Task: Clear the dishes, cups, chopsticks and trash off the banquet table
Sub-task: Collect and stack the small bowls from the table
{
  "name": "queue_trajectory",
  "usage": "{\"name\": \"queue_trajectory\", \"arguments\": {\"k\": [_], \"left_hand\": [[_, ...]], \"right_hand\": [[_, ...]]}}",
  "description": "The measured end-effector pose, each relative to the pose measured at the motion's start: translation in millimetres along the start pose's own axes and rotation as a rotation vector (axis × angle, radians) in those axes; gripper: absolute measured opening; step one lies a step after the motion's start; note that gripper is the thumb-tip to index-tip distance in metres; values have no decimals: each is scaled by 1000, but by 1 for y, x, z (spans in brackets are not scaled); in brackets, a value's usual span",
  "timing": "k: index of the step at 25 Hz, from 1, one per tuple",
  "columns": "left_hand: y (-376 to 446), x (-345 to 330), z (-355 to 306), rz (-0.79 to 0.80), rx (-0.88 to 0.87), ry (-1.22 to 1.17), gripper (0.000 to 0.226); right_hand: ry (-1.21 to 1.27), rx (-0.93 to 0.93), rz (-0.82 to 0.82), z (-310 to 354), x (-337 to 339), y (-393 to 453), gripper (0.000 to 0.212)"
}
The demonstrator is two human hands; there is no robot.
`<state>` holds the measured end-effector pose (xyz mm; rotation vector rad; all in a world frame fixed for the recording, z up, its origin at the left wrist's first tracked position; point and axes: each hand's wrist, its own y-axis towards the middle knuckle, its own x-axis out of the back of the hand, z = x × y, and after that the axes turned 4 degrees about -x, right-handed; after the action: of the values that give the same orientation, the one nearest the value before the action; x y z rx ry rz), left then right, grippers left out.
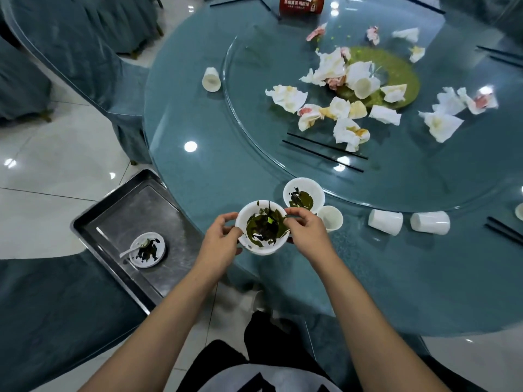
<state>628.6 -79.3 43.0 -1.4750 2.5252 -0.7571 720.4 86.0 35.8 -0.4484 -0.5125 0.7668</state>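
Observation:
I hold a white bowl [261, 246] with dark green leftovers over the near edge of the round glass-topped table [198, 154]. My left hand [222, 240] grips its left rim and my right hand [307, 232] grips its right rim. Just behind it stands a second dirty white bowl [304, 190], with an upright white cup [331, 219] beside it. Two white cups [385, 222] [430, 222] lie on their sides to the right. Black chopsticks [322, 154] lie on the glass turntable [254, 108] among several crumpled napkins [287, 97].
A metal tray [113, 210] sits on a covered chair at the left and holds a small dirty dish with a spoon [147, 250]. Another cup [210, 79] lies further back. A red box [301, 4] stands at the far edge. Covered chairs [85, 58] surround the table.

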Motion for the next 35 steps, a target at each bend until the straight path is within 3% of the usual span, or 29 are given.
{"name": "queue_trajectory", "arguments": {"k": [8, 16, 20, 24, 27, 31, 35], "left_hand": [[44, -16, 12, -27, 120, -33, 32], [71, -17, 14, -38, 166, -84, 33], [75, -14, 15, -16, 179, -90, 32], [74, -12, 17, -8, 174, -95, 30], [73, -11, 18, -2, 171, -90, 30], [74, -12, 18, -11, 171, -88, 30], [75, -12, 20, -15, 170, -76, 29]], "right_hand": [[-152, -105, 113, -7, -15, 40, 33], [-262, -65, 126, 2, -23, 49, 33], [-324, 78, -18, 22, -9, 54, 39], [-465, 185, -263, 43, 22, 76, 35], [-707, 132, -383, 45, 40, 95, 30], [-871, -49, -252, 38, 48, 114, 20], [-903, -111, -202, 31, 48, 121, 28]]}}
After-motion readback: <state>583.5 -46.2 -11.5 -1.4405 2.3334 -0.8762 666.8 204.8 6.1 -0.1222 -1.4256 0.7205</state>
